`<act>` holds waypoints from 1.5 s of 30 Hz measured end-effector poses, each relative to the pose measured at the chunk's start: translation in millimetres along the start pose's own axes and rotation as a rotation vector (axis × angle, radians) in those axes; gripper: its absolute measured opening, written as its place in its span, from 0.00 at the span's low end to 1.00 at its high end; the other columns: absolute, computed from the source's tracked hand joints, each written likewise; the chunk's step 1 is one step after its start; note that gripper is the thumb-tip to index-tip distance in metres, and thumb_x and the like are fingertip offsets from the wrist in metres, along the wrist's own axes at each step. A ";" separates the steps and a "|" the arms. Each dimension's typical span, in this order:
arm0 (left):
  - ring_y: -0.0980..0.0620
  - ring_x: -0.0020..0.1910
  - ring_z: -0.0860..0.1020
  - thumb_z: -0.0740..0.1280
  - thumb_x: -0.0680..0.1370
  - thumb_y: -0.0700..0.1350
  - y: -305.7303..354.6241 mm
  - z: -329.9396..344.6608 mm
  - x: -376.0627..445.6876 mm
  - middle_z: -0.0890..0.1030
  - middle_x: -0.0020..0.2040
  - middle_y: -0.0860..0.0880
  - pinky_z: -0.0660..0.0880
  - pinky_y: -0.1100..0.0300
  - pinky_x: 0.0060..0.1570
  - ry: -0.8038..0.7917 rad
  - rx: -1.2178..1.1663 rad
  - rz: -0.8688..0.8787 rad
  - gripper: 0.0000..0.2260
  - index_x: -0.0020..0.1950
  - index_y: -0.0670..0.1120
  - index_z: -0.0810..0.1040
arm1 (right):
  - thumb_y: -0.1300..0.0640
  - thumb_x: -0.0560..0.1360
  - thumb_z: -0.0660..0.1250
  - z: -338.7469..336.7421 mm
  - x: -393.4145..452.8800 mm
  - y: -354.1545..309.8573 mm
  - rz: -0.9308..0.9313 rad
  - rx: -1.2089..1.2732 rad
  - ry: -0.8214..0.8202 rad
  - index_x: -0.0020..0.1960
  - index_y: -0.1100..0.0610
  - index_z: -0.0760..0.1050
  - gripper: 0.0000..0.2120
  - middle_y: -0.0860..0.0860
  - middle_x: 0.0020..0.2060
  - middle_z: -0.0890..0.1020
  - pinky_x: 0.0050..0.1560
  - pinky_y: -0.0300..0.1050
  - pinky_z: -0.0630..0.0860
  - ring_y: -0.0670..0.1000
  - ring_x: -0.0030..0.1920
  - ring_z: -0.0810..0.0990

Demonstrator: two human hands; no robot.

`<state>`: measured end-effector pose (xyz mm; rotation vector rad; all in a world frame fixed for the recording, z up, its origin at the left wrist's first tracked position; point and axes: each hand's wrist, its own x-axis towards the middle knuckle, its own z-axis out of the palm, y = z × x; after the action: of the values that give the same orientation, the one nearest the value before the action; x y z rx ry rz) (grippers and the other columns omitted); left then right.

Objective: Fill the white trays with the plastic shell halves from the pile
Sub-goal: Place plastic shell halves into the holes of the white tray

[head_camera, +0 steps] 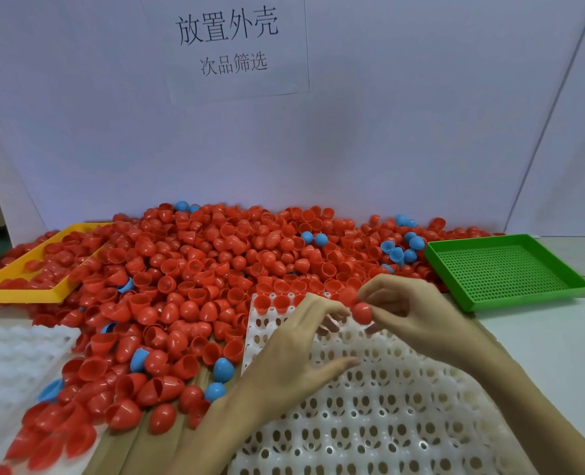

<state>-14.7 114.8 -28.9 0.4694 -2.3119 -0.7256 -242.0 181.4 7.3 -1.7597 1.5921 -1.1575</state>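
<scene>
Head view: your right hand (411, 311) pinches a red plastic shell half (362, 313) above the white perforated plastic tray (370, 406); your left hand (298, 351) hovers with its grip spread. Behind the red pile (198, 269), the paper sign (226, 42) reads "放置外壳 次品筛选".

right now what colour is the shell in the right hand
Red, seen in the head view: the right hand pinches the shell over the white tray.

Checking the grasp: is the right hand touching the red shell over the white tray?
Touching. The head view shows the right hand pinching the red shell between its fingertips.
</scene>
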 end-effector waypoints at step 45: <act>0.45 0.58 0.77 0.64 0.86 0.47 -84.2 -60.8 -6.7 0.70 0.68 0.48 0.73 0.50 0.65 0.163 0.589 -0.468 0.13 0.68 0.43 0.76 | 0.60 0.81 0.69 -18.9 6.3 45.7 0.126 -0.480 0.319 0.55 0.52 0.85 0.07 0.46 0.49 0.79 0.44 0.31 0.71 0.41 0.46 0.79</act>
<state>43.0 29.6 -45.2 1.3129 -2.2512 -0.1742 -282.9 169.8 -18.6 -1.7796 2.2928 -1.0992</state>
